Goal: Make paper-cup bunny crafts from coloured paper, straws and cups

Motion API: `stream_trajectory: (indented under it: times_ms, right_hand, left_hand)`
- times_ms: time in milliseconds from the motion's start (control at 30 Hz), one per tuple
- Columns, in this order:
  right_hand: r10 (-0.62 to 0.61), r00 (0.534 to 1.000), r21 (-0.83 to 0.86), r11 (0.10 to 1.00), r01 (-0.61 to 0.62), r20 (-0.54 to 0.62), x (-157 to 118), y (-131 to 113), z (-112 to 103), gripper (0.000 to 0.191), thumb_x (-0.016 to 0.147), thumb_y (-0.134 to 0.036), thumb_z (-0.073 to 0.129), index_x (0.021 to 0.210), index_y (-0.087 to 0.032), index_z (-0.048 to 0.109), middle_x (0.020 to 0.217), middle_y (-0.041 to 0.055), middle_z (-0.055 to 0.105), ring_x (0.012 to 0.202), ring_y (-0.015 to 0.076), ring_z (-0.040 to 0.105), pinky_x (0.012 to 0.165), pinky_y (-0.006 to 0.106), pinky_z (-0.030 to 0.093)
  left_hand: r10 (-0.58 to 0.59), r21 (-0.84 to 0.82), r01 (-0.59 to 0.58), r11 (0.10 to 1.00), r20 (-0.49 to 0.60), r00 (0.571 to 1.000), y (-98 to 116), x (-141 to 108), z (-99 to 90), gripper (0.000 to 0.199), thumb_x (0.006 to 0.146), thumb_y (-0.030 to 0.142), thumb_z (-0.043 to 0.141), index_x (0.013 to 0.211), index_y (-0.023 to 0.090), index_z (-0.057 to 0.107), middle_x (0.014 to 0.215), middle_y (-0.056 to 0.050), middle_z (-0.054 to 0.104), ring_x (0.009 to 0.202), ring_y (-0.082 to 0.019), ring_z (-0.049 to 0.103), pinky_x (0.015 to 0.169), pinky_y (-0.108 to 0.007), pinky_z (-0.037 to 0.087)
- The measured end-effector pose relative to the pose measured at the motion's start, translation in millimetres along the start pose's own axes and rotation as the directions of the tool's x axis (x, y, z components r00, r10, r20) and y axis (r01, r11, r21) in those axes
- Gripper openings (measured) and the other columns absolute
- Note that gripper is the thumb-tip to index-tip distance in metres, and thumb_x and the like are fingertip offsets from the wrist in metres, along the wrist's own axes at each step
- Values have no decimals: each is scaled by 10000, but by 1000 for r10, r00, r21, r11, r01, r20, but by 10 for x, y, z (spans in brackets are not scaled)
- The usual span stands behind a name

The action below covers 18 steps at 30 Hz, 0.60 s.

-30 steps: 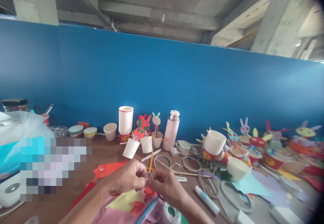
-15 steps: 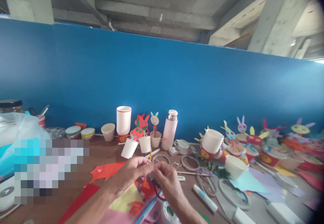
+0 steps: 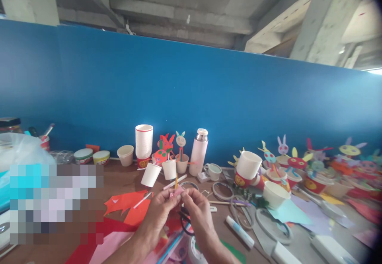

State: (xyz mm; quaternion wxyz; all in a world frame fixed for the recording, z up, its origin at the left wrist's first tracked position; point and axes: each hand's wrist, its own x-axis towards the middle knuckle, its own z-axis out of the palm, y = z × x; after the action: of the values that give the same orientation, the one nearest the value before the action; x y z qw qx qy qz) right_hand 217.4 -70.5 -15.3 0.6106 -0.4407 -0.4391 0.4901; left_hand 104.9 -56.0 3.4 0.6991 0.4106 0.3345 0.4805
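Note:
My left hand (image 3: pixel 159 208) and my right hand (image 3: pixel 198 210) meet at the fingertips, low in the middle of the head view. Pinched between them is a small piece of pink paper (image 3: pixel 178 191), largely covered by the fingers. A thin yellow-orange strip or stick (image 3: pixel 176 181) shows just above the fingertips. Black scissors-like loops (image 3: pixel 185 222) appear below, between the hands; whether a finger touches them I cannot tell. Under the wrists lie a sheet of pink paper (image 3: pixel 104 248) and dark red paper (image 3: pixel 79 252). Torn orange paper (image 3: pixel 123 202) is left of my left hand.
Behind stand a stack of paper cups (image 3: pixel 144 142), rabbit figures in cups (image 3: pixel 180 140) and a pink thermos (image 3: pixel 199 152). To the right are tape rings (image 3: pixel 273 226), a glue stick (image 3: pixel 240 232) and several more paper figures (image 3: pixel 298 162). A blue partition (image 3: pixel 179 85) closes the back.
Pink paper now shows between my fingertips. My left hand has turned and its forearm has shifted right, exposing a pink sheet and more orange paper. The view has moved slightly.

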Motion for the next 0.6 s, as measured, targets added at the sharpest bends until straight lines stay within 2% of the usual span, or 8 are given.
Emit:
stream_trajectory:
  times_ms: [133, 233, 367, 600]
  right_hand:
    - [-14, 1000, -2, 1000, 14, -10, 0, 13, 21, 364, 714, -504, 648, 675, -159, 539, 624, -7, 547, 576, 124, 504, 558, 230, 420]
    - [-24, 1000, 11, 1000, 24, 2, -6, 11, 39, 363, 712, -499, 649, 664, -159, 531, 587, -26, 509, 531, 102, 446, 510, 211, 378]
    - [-44, 999, -12, 999, 44, 3, -26, 17, 54, 359, 715, -495, 642, 648, -162, 528, 576, -35, 493, 508, 88, 392, 478, 197, 342]
    - [-46, 998, -80, 996, 49, 35, -3, 21, 62, 326, 732, -465, 604, 637, -166, 515, 540, -50, 461, 484, 83, 356, 465, 198, 300]
  left_hand:
    - [-7, 23, 9, 1000, -92, 996, 15, -48, 30, 373, 573, 422, 780, 758, 123, 656, 571, 28, 579, 535, -99, 538, 503, -214, 435]
    - [35, 92, -21, 996, -150, 988, 26, -34, 7, 374, 575, 418, 760, 769, 112, 669, 540, 31, 577, 488, -85, 507, 481, -210, 418]
    - [64, 177, -28, 984, -197, 978, 36, -8, -25, 279, 568, 369, 728, 679, 126, 650, 496, 39, 554, 463, -89, 484, 454, -212, 391]
    - [112, 229, -65, 971, -199, 974, 37, 5, -36, 206, 567, 320, 687, 533, 142, 589, 433, 39, 526, 439, -102, 474, 455, -226, 375]
